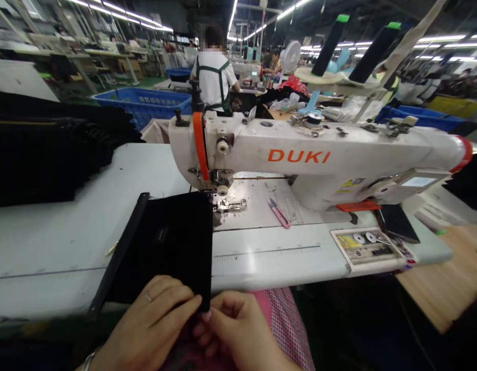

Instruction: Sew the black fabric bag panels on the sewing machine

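Note:
A black fabric panel [172,242] with a small label and a dark band along its left side lies on the sewing table, its far right corner at the needle area of the sewing machine [246,149]. My left hand [157,314], wearing a ring, lies over the panel's near edge with thumb and fingers pinching it. Close beside it, my right hand [238,322] pinches the panel's near right corner between thumb and curled fingers. The fabric under the fingertips is partly hidden. A gold zipper pull [112,249] shows at the band's left.
Pink thread snips [278,213] lie right of the needle. A bobbin tray [367,250] is set into the table's right end. Black pieces [40,154] are stacked at left. Behind stand a blue basket [145,105], thread cones [331,46] and a seated person [215,77].

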{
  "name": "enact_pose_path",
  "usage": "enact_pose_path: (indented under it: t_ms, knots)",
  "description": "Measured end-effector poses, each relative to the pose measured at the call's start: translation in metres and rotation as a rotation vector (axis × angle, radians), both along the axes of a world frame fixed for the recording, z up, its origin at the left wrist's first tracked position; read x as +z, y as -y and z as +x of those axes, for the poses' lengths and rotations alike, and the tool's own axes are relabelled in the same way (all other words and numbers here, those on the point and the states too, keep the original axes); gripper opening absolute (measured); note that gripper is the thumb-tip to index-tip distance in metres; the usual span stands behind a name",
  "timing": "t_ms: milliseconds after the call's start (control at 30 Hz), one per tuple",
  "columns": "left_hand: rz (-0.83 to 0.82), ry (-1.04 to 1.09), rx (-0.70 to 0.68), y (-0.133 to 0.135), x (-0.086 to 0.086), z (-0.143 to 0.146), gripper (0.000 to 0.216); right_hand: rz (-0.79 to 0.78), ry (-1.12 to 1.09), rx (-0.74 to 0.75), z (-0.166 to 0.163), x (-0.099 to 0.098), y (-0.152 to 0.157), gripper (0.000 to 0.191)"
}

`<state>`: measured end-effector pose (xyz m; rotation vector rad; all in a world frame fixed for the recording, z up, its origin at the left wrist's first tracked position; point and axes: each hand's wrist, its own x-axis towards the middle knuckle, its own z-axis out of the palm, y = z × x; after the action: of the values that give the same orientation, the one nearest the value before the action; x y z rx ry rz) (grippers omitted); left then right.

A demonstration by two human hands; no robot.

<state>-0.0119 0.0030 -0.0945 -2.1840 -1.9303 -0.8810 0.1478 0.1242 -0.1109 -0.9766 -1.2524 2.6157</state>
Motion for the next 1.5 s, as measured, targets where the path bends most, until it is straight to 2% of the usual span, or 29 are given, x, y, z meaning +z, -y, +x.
enact_pose_path:
  t_ms: [167, 233, 267, 300, 367, 433, 467, 533, 600, 700, 767, 900, 1000, 1100, 1333, 1500]
  knots:
    - [-0.032, -0.090, 0.026, 0.001, -0.003, 0.007, 0.030, -0.054, 0.009, 0.044, 0.003, -0.004, 0.000, 0.061]
    - [-0.015, -0.059, 0.039, 0.000, -0.006, 0.008, 0.029, 0.047, 0.019, 0.102, 0.009, -0.009, -0.001, 0.050]
    - [0.001, -0.040, 0.039, -0.001, -0.007, 0.008, 0.030, 0.186, 0.016, 0.124, 0.012, -0.011, -0.002, 0.041]
    - [-0.001, -0.027, 0.029, -0.002, -0.008, 0.008, 0.031, 0.393, -0.004, 0.126, 0.015, -0.013, -0.003, 0.030]
    - [-0.022, -0.017, 0.003, -0.005, -0.008, 0.007, 0.033, 0.926, -0.082, 0.052, 0.019, -0.015, -0.005, 0.010]
    - [-0.017, -0.020, -0.014, -0.010, -0.007, 0.007, 0.032, 1.403, -0.168, -0.110, 0.017, -0.017, -0.008, 0.008]
    - [0.001, -0.022, -0.018, -0.012, -0.006, 0.007, 0.033, 1.572, -0.213, -0.192, 0.013, -0.018, -0.010, 0.010]
    - [0.058, -0.031, -0.008, -0.018, -0.005, 0.007, 0.035, 1.781, -0.301, -0.321, 0.004, -0.020, -0.016, 0.013]
    - [0.081, -0.053, 0.005, -0.024, -0.002, 0.005, 0.038, 1.889, -0.389, -0.331, -0.004, -0.018, -0.025, 0.013]
    - [0.042, -0.061, 0.002, -0.032, 0.005, -0.002, 0.039, 1.953, -0.442, -0.116, -0.010, -0.009, -0.043, 0.014]
    - [0.013, -0.036, -0.008, -0.037, 0.012, -0.009, 0.038, 1.970, -0.456, -0.031, -0.013, -0.002, -0.054, 0.017]
    - [0.032, -0.018, -0.082, -0.047, 0.025, -0.025, 0.036, 1.999, -0.474, -0.046, -0.020, 0.010, -0.067, 0.020]
    - [0.004, -0.063, -0.118, -0.055, 0.030, -0.037, 0.033, 1.986, -0.473, 0.023, -0.026, 0.014, -0.075, 0.021]
    - [-0.059, -0.107, -0.151, -0.062, 0.029, -0.048, 0.034, 1.957, -0.474, 0.067, -0.031, 0.018, -0.083, 0.021]
    - [-0.077, -0.070, -0.138, -0.081, 0.021, -0.063, 0.036, 1.927, -0.391, 0.200, -0.044, 0.027, -0.101, 0.018]
    - [-0.150, -0.064, -0.163, -0.094, 0.022, -0.079, 0.030, 1.936, -0.319, 0.284, -0.057, 0.037, -0.115, 0.013]
